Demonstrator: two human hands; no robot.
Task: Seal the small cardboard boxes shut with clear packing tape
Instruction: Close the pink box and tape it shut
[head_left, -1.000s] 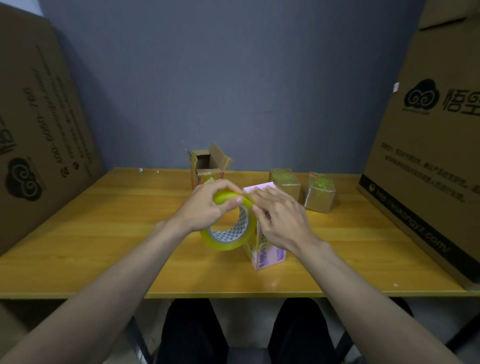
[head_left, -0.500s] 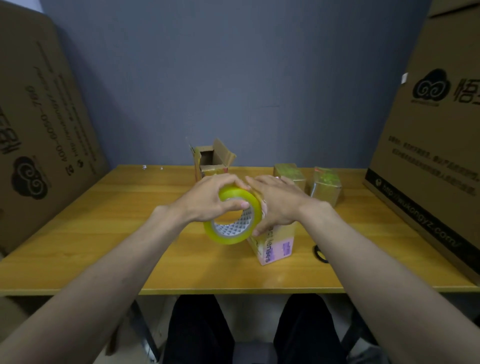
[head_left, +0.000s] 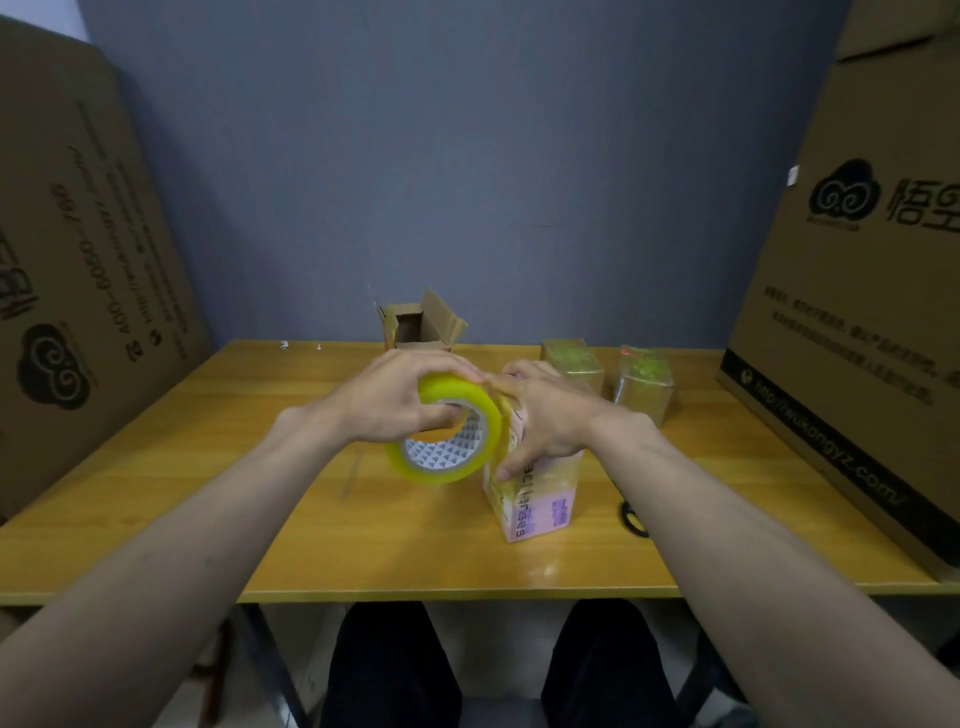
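Note:
My left hand (head_left: 387, 402) grips a yellowish roll of clear packing tape (head_left: 449, 434), fingers over its top and thumb inside the core, held just above the table. Directly right of the roll stands a small pink and tan box (head_left: 537, 496). My right hand (head_left: 545, 415) lies over that box's top, thumb down its left face, fingers hiding the top. Two small taped boxes sit behind: one (head_left: 571, 364) at centre right, another (head_left: 644, 382) to its right. An open small box (head_left: 421, 327) with raised flaps stands at the back.
The wooden table (head_left: 208, 467) is flanked by a large cardboard carton (head_left: 78, 291) on the left and another (head_left: 857, 312) on the right. A dark ring-shaped object (head_left: 634, 517) lies on the table right of the pink box. A grey wall is behind.
The tape roll has risen slightly and stayed against the pink box. My right hand shifted from the roll's edge onto the box top, thumb sliding down its side.

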